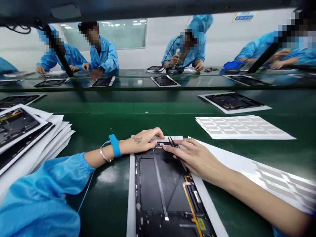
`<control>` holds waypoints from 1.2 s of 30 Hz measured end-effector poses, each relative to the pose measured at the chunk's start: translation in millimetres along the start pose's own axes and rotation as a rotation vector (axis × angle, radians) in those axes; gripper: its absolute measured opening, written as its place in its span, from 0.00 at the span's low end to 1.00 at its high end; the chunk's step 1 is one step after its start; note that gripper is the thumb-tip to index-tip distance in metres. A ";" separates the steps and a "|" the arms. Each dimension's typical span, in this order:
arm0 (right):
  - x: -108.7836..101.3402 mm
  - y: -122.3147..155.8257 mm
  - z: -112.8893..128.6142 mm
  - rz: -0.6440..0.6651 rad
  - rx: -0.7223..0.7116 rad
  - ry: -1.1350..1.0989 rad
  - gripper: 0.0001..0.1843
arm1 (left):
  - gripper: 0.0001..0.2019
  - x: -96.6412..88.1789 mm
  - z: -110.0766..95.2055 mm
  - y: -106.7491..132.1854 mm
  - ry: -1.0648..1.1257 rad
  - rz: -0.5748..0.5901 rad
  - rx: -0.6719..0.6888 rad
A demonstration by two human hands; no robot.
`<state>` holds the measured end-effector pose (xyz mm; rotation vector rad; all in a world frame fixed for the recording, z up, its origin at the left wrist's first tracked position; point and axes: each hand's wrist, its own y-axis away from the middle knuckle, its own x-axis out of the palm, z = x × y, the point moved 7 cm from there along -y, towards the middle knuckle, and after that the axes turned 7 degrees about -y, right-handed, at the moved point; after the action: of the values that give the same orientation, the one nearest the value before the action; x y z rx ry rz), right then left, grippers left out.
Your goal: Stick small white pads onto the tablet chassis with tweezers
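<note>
An opened tablet back panel (163, 187) lies on a white sheet in front of me, its black inside with ribbon cables showing. My left hand (142, 141) rests at the panel's far edge, fingers curled and pressing down on it. My right hand (195, 156) is closed on thin black tweezers (175, 149), whose tips point at the panel's top edge by the left fingertips. A blue wrist strap (115, 145) and a silver bangle sit on my left wrist.
A stack of similar panels on white sheets (27, 138) sits at the left. Sheets of sticker strips (242, 126) lie at the right, another under my right forearm. More panels (233, 101) ride the green conveyor. Several people in blue coats work across it.
</note>
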<state>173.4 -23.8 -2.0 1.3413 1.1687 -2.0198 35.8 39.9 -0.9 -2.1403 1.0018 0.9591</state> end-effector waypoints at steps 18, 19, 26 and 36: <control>-5.8 -6.8 -16.9 -0.136 0.187 -0.185 0.12 | 0.12 -3.0 0.9 7.8 -0.363 -0.068 -0.054; -13.0 -5.6 -22.9 -0.208 0.240 -0.235 0.11 | 0.12 -4.9 0.6 8.5 -0.443 -0.073 -0.098; -53.5 25.4 -78.6 -0.751 0.670 -0.612 0.23 | 0.12 -3.7 -13.3 8.4 -0.633 0.065 -0.068; -75.9 41.7 -92.5 -1.058 0.765 -0.967 0.23 | 0.13 -163.9 49.4 22.5 -0.434 -0.580 -0.535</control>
<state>285.0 24.5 33.8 -0.3752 0.6187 -3.4183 -75.4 128.6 97.0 -2.2728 -0.1119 1.3942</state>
